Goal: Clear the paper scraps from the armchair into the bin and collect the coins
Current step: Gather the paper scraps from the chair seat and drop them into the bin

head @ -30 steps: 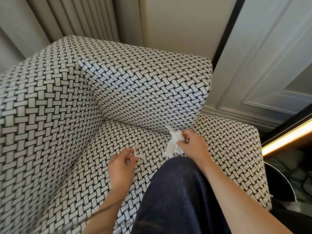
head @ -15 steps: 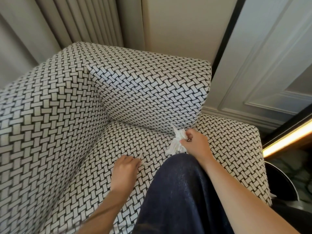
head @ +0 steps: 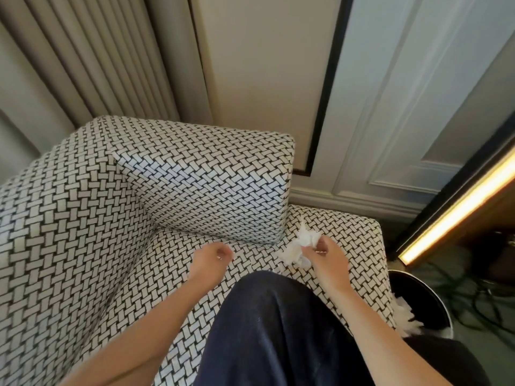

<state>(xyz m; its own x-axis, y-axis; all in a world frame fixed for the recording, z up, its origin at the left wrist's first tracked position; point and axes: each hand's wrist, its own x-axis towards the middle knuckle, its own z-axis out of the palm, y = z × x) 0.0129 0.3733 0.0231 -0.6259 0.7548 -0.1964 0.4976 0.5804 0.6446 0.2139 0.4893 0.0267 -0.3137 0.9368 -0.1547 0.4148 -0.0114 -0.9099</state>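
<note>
Your right hand (head: 326,256) grips paper scraps (head: 302,243) wad at armchair (head: 351,232) seat's back right edge; left hand (head: 210,256) curled, contents unclear. Scrap-gathering step. Next: carry wad right, over bin (head: 427,298), release.

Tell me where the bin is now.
In the head view, the bin stands at lower right, close beside the armchair seat's right edge, with white scraps in it.

A crumpled white wad of paper scraps (head: 302,243) is gripped in the right hand (head: 326,257) just above the seat of the black-and-white woven armchair (head: 195,190). More white scraps (head: 405,316) are seen at the rim of the dark round bin (head: 423,295) beside it.
</note>
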